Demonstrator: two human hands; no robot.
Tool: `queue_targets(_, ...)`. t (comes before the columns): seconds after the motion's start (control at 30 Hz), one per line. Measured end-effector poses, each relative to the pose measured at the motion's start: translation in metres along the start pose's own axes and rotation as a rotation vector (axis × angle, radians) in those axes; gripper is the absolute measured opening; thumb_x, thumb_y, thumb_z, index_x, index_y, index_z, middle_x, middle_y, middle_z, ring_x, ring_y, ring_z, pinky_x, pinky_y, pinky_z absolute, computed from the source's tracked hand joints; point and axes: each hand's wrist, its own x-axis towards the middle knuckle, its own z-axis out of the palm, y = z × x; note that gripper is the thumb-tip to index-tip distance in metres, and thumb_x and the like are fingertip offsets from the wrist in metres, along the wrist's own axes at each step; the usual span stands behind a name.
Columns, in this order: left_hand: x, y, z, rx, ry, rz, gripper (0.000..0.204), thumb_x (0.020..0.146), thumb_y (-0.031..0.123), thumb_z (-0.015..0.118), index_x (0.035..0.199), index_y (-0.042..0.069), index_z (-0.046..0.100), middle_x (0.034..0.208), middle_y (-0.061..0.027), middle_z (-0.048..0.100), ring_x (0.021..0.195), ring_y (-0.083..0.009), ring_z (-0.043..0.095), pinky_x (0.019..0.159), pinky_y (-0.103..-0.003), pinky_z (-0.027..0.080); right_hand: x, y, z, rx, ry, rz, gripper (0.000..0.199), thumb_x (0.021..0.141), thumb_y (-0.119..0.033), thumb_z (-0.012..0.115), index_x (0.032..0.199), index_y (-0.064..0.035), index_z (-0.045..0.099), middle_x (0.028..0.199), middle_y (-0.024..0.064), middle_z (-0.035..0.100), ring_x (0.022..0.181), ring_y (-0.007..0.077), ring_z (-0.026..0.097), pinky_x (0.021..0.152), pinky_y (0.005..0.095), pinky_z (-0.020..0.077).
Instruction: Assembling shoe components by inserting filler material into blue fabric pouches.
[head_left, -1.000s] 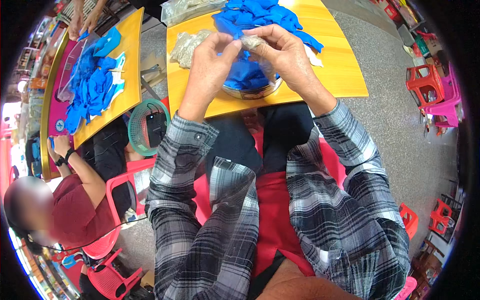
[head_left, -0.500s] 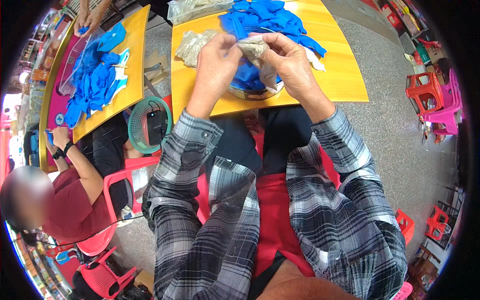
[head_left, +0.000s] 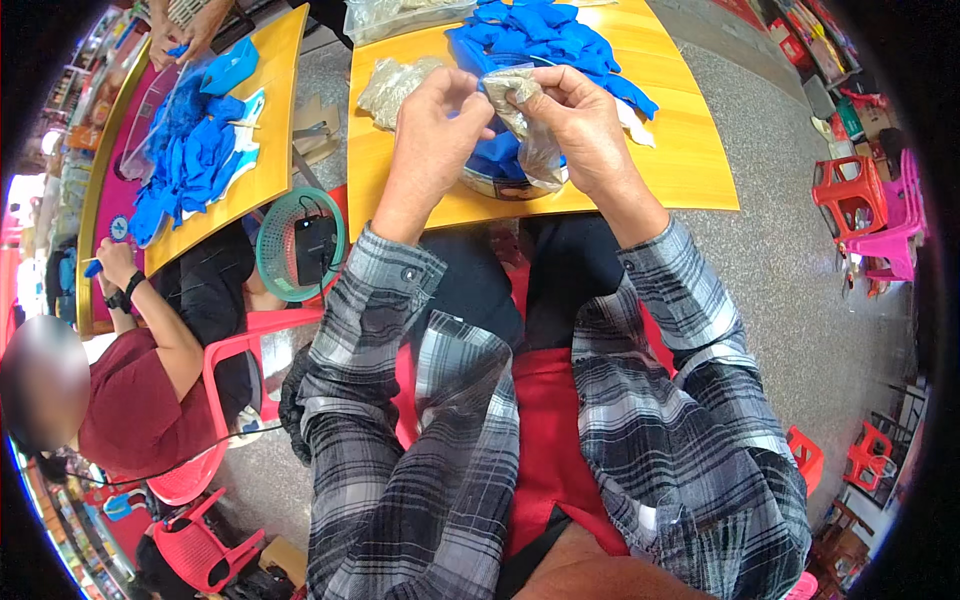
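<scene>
**Small Bags Being Handled at a Yellow Table**

A person in a plaid shirt is sitting at a yellow table [head_left: 690,170], where a heap of blue pieces [head_left: 545,35] is lying at twelve o'clock, spilling over a round bowl [head_left: 500,185] at the near edge. At eleven o'clock, one small filled clear bag [head_left: 390,85] is already lying on the table, with a larger clear bag of pale material [head_left: 400,15] beyond it; judging by the size of the heap, much of the work appears to be left. A second table at ten o'clock is carrying more blue pieces [head_left: 185,160], and another seated person in a dark red shirt [head_left: 130,410] is working there. A green basket [head_left: 300,245] is sitting between the tables. Over the bowl, the right hand [head_left: 585,130] is grasping a clear plastic bag of greyish contents [head_left: 525,125], fingers wrapped around it. The left hand [head_left: 435,130] is pinching the bag's top edge between thumb and fingertips, its grip closed.
</scene>
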Motion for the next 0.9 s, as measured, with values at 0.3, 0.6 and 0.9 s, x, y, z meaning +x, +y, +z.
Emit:
queue_targets(0.3,0.001,-0.014,0.013,-0.133,0.119,0.086,0.014,0.085,0.007,0.059,0.096,0.0,0.055,0.086,-0.0048,0.058,0.08,-0.0115,0.056,0.073,-0.026,0.048,0.002,0.018,0.011,-0.256,0.201,-0.243,0.012,0.084,-0.004,0.064,0.094,0.0015,0.062,0.085,0.0062,0.067,0.076,0.0091,0.061,0.066,0.0235,0.0501)
queue_targets(0.6,0.006,-0.016,-0.003,-0.317,-0.04,-0.002,0.01,0.087,0.006,0.064,0.093,0.006,0.056,0.092,-0.0003,0.059,0.081,-0.0087,0.057,0.077,-0.023,0.048,0.003,0.014,0.003,-0.262,0.061,-0.415,0.013,0.081,-0.001,0.065,0.093,0.0,0.062,0.091,0.0058,0.067,0.084,0.0113,0.063,0.069,0.0249,0.0516)
queue_targets(0.9,-0.002,-0.001,0.023,0.242,0.323,0.418,0.01,0.078,0.0,0.062,0.083,-0.001,0.054,0.088,-0.0129,0.054,0.077,-0.0246,0.058,0.066,-0.033,0.05,0.005,0.007,0.011,-0.587,0.196,-0.788,0.02,0.074,0.006,0.069,0.091,-0.0016,0.062,0.091,0.0113,0.067,0.082,0.0247,0.065,0.072,0.0316,0.0525)
